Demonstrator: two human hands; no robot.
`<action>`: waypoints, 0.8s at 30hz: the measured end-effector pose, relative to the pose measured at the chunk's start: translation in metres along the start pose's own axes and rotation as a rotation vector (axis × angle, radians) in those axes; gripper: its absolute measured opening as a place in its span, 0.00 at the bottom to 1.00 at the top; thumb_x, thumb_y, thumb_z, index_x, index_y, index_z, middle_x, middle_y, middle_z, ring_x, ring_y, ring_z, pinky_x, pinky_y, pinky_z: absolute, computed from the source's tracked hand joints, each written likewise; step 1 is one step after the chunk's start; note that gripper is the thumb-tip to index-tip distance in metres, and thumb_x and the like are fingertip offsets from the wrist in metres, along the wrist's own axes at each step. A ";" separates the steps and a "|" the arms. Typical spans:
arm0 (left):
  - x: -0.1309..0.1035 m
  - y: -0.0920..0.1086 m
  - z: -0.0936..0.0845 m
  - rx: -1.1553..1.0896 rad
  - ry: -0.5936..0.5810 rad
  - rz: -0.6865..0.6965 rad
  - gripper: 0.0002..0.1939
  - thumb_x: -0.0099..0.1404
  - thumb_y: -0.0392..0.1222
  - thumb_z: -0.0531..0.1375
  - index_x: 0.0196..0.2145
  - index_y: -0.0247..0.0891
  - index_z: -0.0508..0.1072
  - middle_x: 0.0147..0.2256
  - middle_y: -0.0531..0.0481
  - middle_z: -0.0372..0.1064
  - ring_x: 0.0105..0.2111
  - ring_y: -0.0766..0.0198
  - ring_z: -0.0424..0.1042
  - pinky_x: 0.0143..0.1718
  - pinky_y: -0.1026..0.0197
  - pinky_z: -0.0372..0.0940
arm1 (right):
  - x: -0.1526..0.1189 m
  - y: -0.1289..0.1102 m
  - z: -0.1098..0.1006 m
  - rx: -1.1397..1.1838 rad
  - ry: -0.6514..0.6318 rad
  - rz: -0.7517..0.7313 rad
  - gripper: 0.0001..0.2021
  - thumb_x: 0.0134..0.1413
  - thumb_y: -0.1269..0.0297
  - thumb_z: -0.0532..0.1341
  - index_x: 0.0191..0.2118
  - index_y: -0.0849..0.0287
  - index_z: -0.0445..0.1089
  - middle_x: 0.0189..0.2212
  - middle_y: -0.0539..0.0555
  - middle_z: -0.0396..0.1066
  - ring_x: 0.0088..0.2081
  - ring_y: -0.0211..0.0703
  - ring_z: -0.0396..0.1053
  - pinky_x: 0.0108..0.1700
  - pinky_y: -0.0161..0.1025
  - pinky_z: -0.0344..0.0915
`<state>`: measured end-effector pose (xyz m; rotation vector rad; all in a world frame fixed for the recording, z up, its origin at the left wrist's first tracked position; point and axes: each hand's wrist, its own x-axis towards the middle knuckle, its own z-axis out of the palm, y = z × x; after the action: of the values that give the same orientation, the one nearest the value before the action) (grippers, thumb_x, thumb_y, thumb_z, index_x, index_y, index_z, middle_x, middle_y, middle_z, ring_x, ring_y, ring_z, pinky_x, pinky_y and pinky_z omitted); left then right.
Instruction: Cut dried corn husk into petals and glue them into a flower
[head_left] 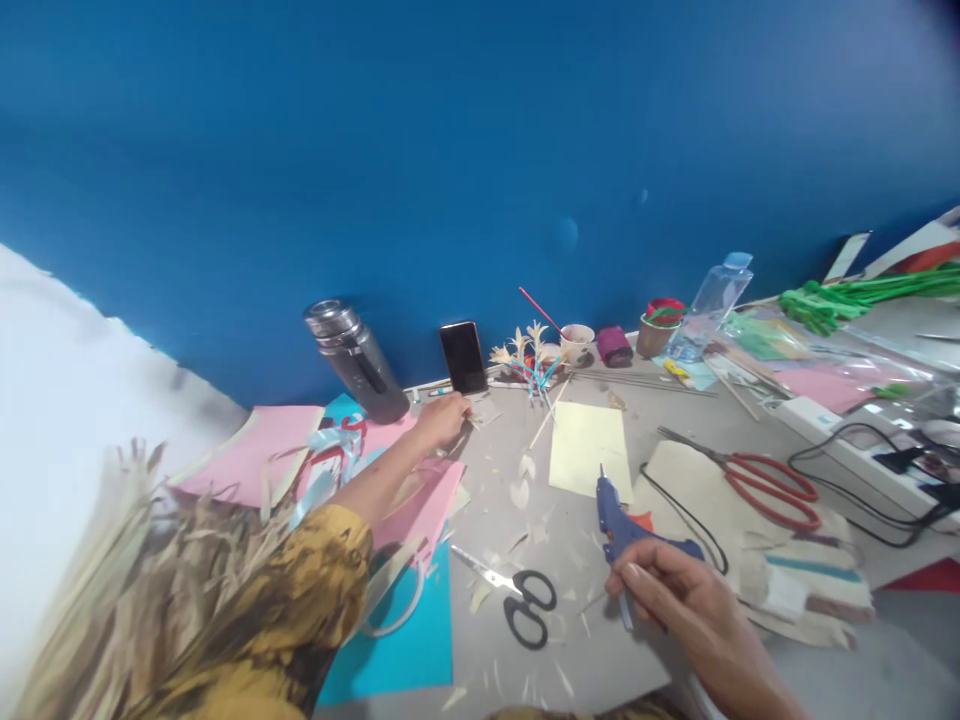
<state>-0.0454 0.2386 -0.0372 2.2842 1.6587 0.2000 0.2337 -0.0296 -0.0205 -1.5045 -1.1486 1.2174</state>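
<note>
While flowers (pixel 520 343) stand assembled, petals (pixel 520 493) lie loose, unattached; left hand (pixel 444 420) bunched near phone (pixel 463 360), right hand (pixel 675 590) fingertips nearly together at glue gun (pixel 615 520); can't tell what either holds.

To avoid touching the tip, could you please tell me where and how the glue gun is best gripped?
Probably grip the glue gun by its handle, from the right: it juts that way, while the nozzle points toward the wall.
</note>
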 end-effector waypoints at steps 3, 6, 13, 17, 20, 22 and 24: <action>-0.002 0.002 -0.003 -0.146 0.043 -0.002 0.04 0.57 0.32 0.59 0.27 0.38 0.72 0.35 0.46 0.73 0.41 0.56 0.70 0.42 0.59 0.63 | 0.003 0.005 -0.001 0.004 -0.016 -0.033 0.24 0.54 0.41 0.62 0.28 0.61 0.74 0.23 0.53 0.71 0.23 0.38 0.62 0.25 0.33 0.61; -0.013 0.010 -0.018 -0.351 0.103 0.016 0.02 0.58 0.35 0.59 0.27 0.38 0.69 0.27 0.49 0.70 0.32 0.60 0.70 0.36 0.60 0.64 | 0.006 0.007 -0.001 0.031 -0.002 -0.055 0.23 0.54 0.41 0.63 0.28 0.61 0.74 0.22 0.53 0.71 0.22 0.37 0.62 0.24 0.33 0.60; -0.103 0.058 -0.062 -0.983 0.223 0.057 0.12 0.58 0.45 0.65 0.37 0.35 0.73 0.32 0.47 0.73 0.25 0.65 0.71 0.26 0.63 0.64 | 0.013 -0.005 0.009 0.100 0.210 -0.196 0.20 0.54 0.44 0.65 0.36 0.59 0.77 0.29 0.57 0.78 0.23 0.42 0.68 0.27 0.38 0.69; -0.150 0.089 -0.056 -1.416 0.265 -0.004 0.11 0.51 0.41 0.72 0.29 0.33 0.76 0.29 0.47 0.74 0.25 0.65 0.72 0.25 0.64 0.63 | 0.016 -0.025 0.017 -0.069 0.268 -0.489 0.10 0.61 0.55 0.62 0.39 0.55 0.78 0.31 0.55 0.80 0.27 0.43 0.73 0.32 0.37 0.72; -0.162 0.104 -0.041 -1.535 0.361 -0.025 0.12 0.49 0.41 0.74 0.27 0.34 0.76 0.29 0.47 0.75 0.25 0.65 0.73 0.24 0.64 0.62 | 0.019 -0.037 0.022 -0.222 0.188 -0.884 0.08 0.62 0.68 0.61 0.42 0.53 0.78 0.37 0.55 0.80 0.36 0.46 0.76 0.41 0.40 0.73; -0.163 0.110 -0.031 -1.593 0.406 -0.023 0.13 0.47 0.40 0.74 0.26 0.34 0.76 0.28 0.48 0.75 0.24 0.67 0.71 0.24 0.65 0.61 | 0.020 -0.041 0.026 -0.296 0.113 -1.081 0.14 0.62 0.74 0.59 0.49 0.54 0.76 0.40 0.56 0.80 0.40 0.47 0.76 0.45 0.42 0.72; -0.163 0.115 -0.025 -1.669 0.415 -0.029 0.14 0.46 0.39 0.75 0.26 0.35 0.75 0.27 0.50 0.74 0.23 0.69 0.69 0.25 0.66 0.61 | 0.020 -0.042 0.029 -0.350 0.050 -1.168 0.18 0.62 0.77 0.57 0.54 0.55 0.73 0.44 0.58 0.79 0.41 0.47 0.76 0.45 0.43 0.72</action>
<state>-0.0008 0.0564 0.0352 0.9007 0.8522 1.4358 0.2011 0.0001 0.0121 -0.7730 -1.8560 0.1761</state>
